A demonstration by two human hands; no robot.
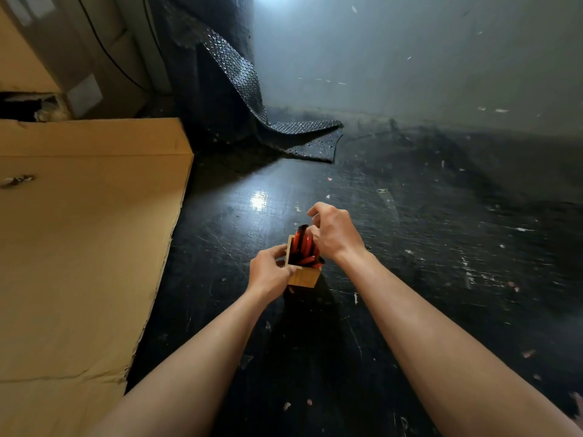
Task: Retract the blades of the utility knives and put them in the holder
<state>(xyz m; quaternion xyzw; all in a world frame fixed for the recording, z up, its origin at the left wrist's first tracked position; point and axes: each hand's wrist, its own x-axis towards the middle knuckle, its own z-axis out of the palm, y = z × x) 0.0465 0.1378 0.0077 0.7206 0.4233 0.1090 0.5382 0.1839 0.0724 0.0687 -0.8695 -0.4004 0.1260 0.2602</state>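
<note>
Both hands meet at the wooden holder (303,277): left hand (268,272) grips its side, right hand (334,233) pinches a utility knife (303,244) standing inside.

Both bare forearms reach forward. The left hand (272,272) is curled, thumb forward, gripping. The right hand (335,232) is bent down at the wrist, its fingers pinched together.

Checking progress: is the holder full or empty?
Nearly full: red and black knives crowd the holder, tops above its rim.
</note>
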